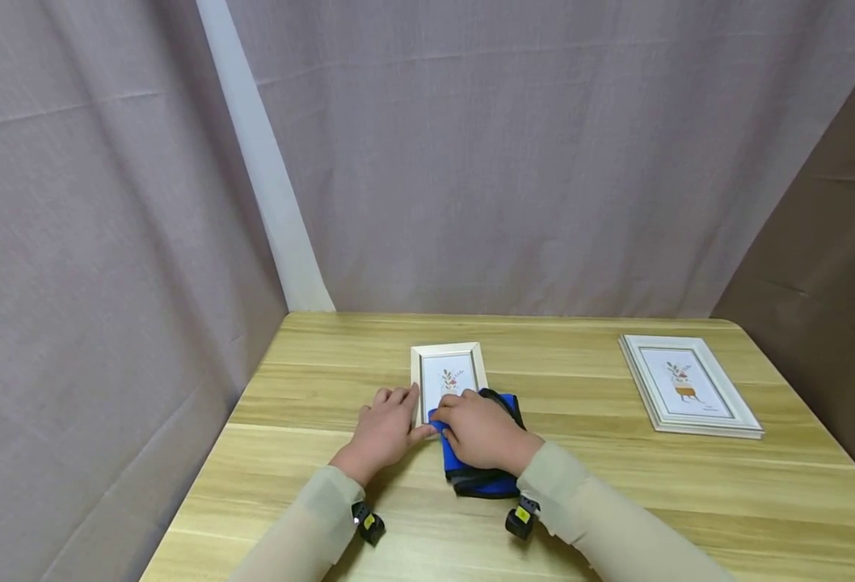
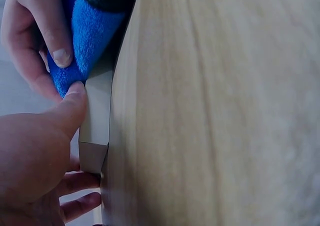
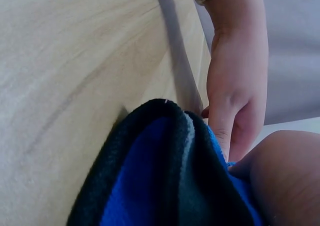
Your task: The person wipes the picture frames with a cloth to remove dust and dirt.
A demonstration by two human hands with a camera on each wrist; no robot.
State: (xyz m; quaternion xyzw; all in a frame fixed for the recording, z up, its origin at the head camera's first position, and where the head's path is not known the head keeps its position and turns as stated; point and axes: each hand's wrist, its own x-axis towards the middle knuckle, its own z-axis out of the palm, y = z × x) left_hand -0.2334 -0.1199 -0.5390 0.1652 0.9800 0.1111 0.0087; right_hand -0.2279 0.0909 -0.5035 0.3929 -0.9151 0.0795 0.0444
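Note:
A small picture frame (image 1: 416, 372) with a flower print lies face up on the table. At its near left corner my left hand (image 1: 385, 428) grips it, thumb along the near edge and fingers along the left side. My right hand (image 1: 482, 428) holds a folded blue cloth (image 1: 460, 461) with black edging, pressing part of it onto the frame's near part. The left wrist view shows the thumb touching the frame's edge (image 2: 97, 111) beside the fluffy blue cloth (image 2: 92, 36). Folds of the cloth (image 3: 145, 171) fill the lower right wrist view. Cloth and right hand hide the frame's near right part.
A second, larger white picture frame (image 1: 642, 388) with a similar print lies at the right of the wooden table (image 1: 311, 364). Grey curtains (image 1: 507, 162) hang behind and at the left, a brown one (image 1: 827, 267) at the right.

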